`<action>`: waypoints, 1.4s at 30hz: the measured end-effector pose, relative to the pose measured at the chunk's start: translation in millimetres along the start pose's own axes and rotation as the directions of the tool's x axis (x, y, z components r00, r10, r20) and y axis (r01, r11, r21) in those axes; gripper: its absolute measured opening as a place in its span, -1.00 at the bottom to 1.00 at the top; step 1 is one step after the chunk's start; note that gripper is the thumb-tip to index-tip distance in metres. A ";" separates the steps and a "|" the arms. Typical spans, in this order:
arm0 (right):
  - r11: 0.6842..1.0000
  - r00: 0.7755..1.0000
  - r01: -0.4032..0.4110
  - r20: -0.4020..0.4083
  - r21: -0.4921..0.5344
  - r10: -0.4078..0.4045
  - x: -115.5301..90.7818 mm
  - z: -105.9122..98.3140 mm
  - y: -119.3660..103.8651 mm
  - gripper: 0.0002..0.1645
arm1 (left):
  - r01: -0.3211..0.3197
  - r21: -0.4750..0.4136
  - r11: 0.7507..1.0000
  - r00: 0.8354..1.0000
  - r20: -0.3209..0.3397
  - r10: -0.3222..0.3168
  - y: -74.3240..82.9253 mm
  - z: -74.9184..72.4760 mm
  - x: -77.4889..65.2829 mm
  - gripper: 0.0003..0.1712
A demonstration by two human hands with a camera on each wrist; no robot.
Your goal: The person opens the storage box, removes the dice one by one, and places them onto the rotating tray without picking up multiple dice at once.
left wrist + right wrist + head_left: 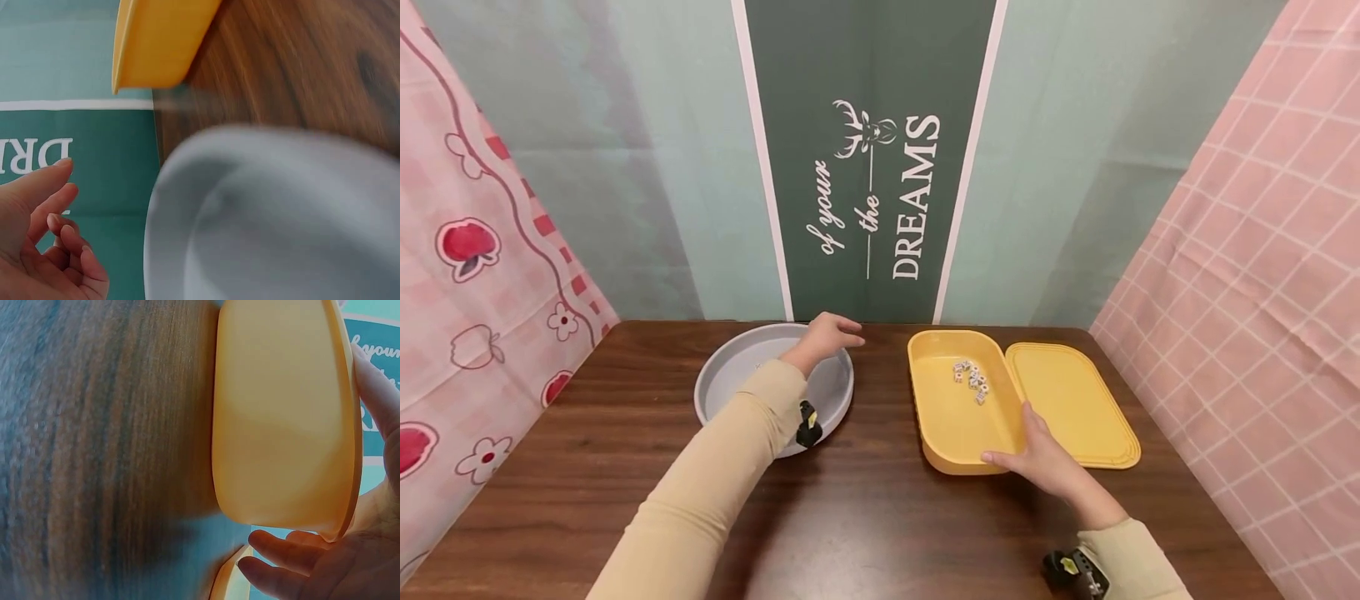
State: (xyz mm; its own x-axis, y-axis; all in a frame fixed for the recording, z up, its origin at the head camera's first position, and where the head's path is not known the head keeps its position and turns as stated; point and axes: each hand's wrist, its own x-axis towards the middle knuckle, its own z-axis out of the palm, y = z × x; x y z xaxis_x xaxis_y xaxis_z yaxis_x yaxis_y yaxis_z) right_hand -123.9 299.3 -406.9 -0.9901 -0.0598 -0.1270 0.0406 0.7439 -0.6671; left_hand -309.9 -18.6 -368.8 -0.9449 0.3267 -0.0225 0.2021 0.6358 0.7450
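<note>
My left hand [826, 337] hovers over the round grey tray [722, 396] on the left, its fingers loosely bent and nothing between them. The forearm hides part of the tray, where a tiny pale thing [757, 365] shows. On the right, a yellow plastic box [943, 425] stands with several white dice [973, 379] lying loose inside. My right hand [1041, 457] holds this box by its near right corner. The thumb [375, 384] lies along the rim in the right wrist view, and the other fingers [284, 553] are around the side.
Flat beside the box lies its yellow lid [1075, 408]. Everything stands on a dark wooden table [865, 517]. A green curtain [865, 50] with white lettering hangs at the back edge, and pink cloths [1247, 350] close off both sides.
</note>
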 end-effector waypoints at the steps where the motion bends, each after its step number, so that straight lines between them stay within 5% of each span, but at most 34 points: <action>1: 1.000 1.000 0.003 0.000 -0.001 -0.003 1.0 -0.2 -0.4 0.44 | -0.001 -0.009 1.000 1.000 -0.004 0.001 2.5 2.8 1.0 -0.61; 24: 0.999 1.000 0.031 -0.006 -0.025 -0.031 -0.7 -8.4 0.7 0.44 | -0.017 -0.167 0.986 0.999 0.026 0.022 50.3 69.6 17.8 -0.66; 32: 0.999 1.000 0.025 0.010 -0.030 -0.025 3.8 -5.7 -3.6 0.46 | -0.002 -0.167 0.986 1.000 0.017 0.004 57.0 78.9 22.5 -0.66; 42: 0.999 0.999 0.008 0.041 -0.047 -0.006 5.8 -5.1 -3.6 0.45 | 0.025 -0.310 0.950 1.000 0.025 -0.018 67.5 83.5 27.2 -0.68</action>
State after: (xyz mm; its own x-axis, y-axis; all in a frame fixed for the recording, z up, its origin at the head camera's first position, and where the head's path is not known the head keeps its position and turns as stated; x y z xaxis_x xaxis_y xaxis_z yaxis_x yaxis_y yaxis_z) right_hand -130.5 299.8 -401.5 -0.9840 -0.0914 -0.1529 0.0265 0.7739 -0.6328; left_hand -300.5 91.6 -374.7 -0.9415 0.3329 -0.0528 0.0885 0.3954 0.9142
